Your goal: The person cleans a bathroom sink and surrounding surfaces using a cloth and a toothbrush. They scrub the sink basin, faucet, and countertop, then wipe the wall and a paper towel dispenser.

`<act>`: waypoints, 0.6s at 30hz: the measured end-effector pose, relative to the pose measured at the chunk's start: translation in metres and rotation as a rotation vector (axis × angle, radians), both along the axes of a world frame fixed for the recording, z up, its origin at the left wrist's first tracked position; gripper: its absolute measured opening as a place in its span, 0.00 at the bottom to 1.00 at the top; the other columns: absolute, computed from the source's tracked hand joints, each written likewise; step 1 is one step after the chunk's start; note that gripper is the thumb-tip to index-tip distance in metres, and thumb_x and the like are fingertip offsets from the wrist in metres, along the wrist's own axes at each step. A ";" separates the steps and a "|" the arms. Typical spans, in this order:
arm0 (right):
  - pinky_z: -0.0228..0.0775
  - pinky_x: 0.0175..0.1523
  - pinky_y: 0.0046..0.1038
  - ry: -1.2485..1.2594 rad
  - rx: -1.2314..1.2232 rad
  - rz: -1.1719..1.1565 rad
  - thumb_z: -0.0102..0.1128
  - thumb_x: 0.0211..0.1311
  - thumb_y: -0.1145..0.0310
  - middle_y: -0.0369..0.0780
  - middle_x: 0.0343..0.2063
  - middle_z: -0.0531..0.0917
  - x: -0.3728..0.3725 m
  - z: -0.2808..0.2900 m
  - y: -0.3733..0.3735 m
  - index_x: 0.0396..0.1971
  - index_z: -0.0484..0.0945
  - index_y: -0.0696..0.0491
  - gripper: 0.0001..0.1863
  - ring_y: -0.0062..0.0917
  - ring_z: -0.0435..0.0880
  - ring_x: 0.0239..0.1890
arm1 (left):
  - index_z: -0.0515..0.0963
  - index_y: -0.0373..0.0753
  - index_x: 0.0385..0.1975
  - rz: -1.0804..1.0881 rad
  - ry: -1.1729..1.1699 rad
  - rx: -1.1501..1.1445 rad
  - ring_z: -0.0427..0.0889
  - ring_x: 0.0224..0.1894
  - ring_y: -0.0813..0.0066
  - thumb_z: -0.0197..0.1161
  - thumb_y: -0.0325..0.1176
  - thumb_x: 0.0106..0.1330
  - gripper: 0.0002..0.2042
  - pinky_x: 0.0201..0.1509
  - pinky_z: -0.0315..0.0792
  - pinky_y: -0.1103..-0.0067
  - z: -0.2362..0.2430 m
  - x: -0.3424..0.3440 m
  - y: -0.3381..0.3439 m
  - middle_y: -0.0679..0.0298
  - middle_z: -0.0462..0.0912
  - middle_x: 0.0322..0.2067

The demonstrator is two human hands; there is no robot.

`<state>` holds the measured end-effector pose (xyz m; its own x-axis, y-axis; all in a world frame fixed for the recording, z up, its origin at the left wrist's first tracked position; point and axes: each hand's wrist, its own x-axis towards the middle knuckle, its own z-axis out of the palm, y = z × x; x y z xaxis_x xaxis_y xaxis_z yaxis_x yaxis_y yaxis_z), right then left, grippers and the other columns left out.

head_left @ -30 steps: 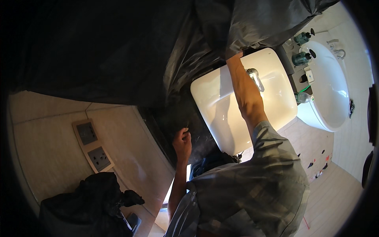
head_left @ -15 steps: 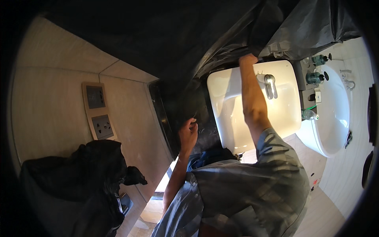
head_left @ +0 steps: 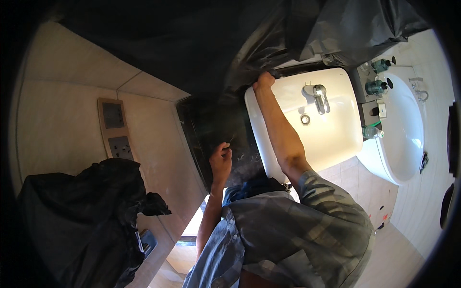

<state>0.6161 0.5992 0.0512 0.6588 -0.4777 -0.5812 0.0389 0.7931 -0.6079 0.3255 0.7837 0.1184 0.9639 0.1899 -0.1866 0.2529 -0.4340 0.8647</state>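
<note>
My right hand (head_left: 264,80) is at the back left corner of the white washbasin (head_left: 331,144), beside the hanging black plastic sheeting (head_left: 201,53). Its fingers are curled down and closed, and whatever they may hold is hidden against the dark strip behind the rim. The right forearm crosses the basin's left side. Over the black countertop (head_left: 225,120) left of the basin, my left hand (head_left: 221,162) is held with loosely curled fingers; nothing shows in them. A chrome faucet (head_left: 321,99) stands at the basin's back, with the round drain just in front.
Right of the basin are green pump bottles (head_left: 376,87), a clear bottle (head_left: 373,132) and a white bathtub (head_left: 406,129). The left wall carries a socket panel (head_left: 114,127). Black plastic (head_left: 81,211) bulges at lower left, beside a small blue box (head_left: 148,241).
My right hand has slid left along the basin's back edge, from behind the faucet area to the corner. The forearm uncovers the drain. My left hand keeps nearly the same pose.
</note>
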 end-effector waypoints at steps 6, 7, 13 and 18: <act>0.74 0.50 0.34 -0.066 -0.012 -0.081 0.42 0.63 0.76 0.43 0.47 0.78 -0.012 0.012 -0.055 0.52 0.71 0.56 0.18 0.33 0.77 0.48 | 0.75 0.30 0.49 -0.071 0.052 0.014 0.84 0.40 0.72 0.62 0.25 0.63 0.15 0.44 0.75 0.80 0.015 0.012 -0.007 0.57 0.83 0.43; 0.72 0.52 0.33 -0.143 -0.021 -0.162 0.41 0.61 0.79 0.43 0.49 0.77 -0.012 0.016 -0.064 0.53 0.70 0.56 0.20 0.33 0.76 0.50 | 0.75 0.30 0.49 -0.064 0.049 0.000 0.84 0.40 0.72 0.62 0.25 0.63 0.15 0.44 0.75 0.80 0.014 0.012 -0.006 0.57 0.83 0.43; 0.46 0.71 0.31 -0.401 -0.919 -0.326 0.44 0.69 0.74 0.48 0.68 0.56 0.021 0.013 -0.081 0.70 0.45 0.57 0.33 0.36 0.57 0.68 | 0.75 0.30 0.49 -0.138 0.049 -0.009 0.84 0.40 0.70 0.62 0.25 0.62 0.15 0.44 0.75 0.79 0.018 0.018 -0.015 0.55 0.83 0.42; 0.36 0.74 0.35 -0.298 -1.119 -0.054 0.46 0.69 0.64 0.51 0.71 0.44 -0.027 0.049 0.025 0.71 0.40 0.57 0.37 0.41 0.44 0.73 | 0.73 0.28 0.51 -0.167 0.097 0.068 0.84 0.40 0.70 0.62 0.28 0.64 0.17 0.43 0.74 0.80 0.019 0.016 -0.012 0.53 0.84 0.39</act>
<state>0.5893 0.6237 0.1000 0.6613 -0.6585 0.3593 0.3165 -0.1894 -0.9295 0.3411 0.7719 0.1371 0.9611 0.0440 -0.2726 0.2533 -0.5333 0.8071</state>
